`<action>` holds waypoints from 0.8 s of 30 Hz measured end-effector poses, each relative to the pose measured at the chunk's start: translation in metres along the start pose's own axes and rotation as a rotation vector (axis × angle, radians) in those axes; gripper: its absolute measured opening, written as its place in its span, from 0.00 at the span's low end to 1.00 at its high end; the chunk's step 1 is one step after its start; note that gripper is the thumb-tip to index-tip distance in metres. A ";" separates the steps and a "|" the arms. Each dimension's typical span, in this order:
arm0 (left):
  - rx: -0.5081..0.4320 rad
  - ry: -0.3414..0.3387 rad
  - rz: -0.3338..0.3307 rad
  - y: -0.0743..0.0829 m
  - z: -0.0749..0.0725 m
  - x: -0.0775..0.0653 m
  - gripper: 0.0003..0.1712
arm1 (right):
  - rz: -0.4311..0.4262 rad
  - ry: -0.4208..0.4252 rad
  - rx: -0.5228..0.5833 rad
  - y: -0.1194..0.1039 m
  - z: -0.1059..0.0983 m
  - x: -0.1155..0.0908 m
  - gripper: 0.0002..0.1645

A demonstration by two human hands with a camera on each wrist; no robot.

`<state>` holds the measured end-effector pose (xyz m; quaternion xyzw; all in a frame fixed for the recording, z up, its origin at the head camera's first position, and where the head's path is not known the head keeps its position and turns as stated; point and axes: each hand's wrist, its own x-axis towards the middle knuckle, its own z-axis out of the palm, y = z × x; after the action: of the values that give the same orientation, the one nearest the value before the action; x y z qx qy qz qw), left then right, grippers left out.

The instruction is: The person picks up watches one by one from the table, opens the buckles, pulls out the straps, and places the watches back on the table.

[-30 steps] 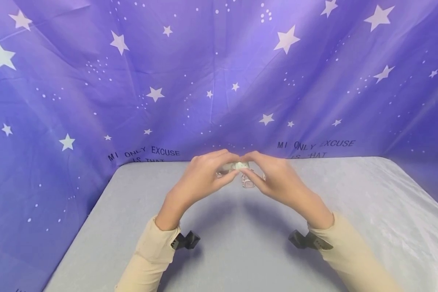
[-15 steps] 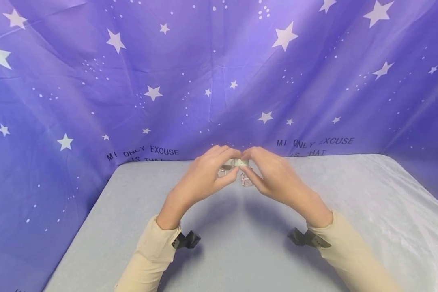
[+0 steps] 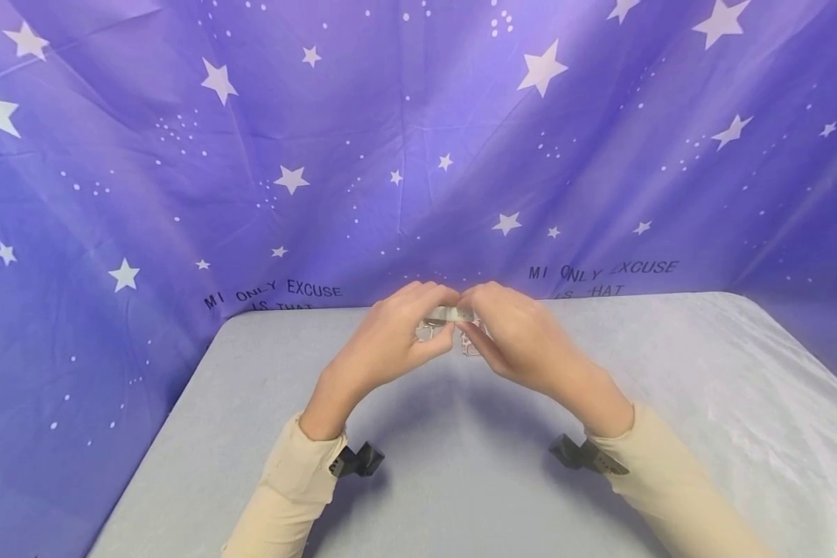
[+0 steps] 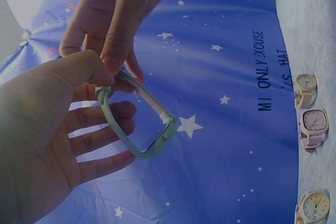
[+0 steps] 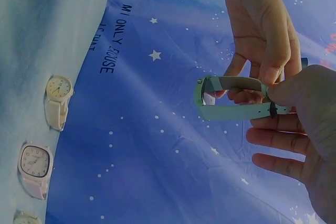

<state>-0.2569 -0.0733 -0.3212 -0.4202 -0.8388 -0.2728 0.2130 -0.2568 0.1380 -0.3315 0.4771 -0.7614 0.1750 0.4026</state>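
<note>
A pale green wristwatch is held up between both hands, its strap closed into a loop. The buckle sits at the end opposite the case. My left hand pinches the strap near the buckle between thumb and index finger, its other fingers extended below. From the other side, my right hand pinches the strap end by the buckle with thumb and index finger. In the head view, the fingers hide much of the watch.
On the grey cloth-covered table behind the hands lie a pink square watch, a round cream watch and another round watch. A purple star-printed curtain hangs at the table's far edge.
Both hands stay together at the watch. The right fingers have shifted slightly at the strap, and the watch has tilted a little. The head view has moved slightly.
</note>
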 end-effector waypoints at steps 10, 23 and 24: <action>0.066 0.052 0.047 0.001 0.001 0.000 0.16 | -0.037 0.008 -0.014 -0.002 -0.001 -0.001 0.10; 0.029 0.090 0.085 0.002 0.000 -0.002 0.15 | 0.068 0.010 0.254 0.000 -0.005 -0.004 0.08; 0.030 0.090 0.085 0.003 0.000 -0.002 0.15 | 0.078 0.003 0.265 0.001 -0.006 -0.004 0.07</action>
<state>-0.2537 -0.0733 -0.3217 -0.4397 -0.8138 -0.2693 0.2681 -0.2536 0.1447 -0.3310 0.4958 -0.7491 0.2901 0.3300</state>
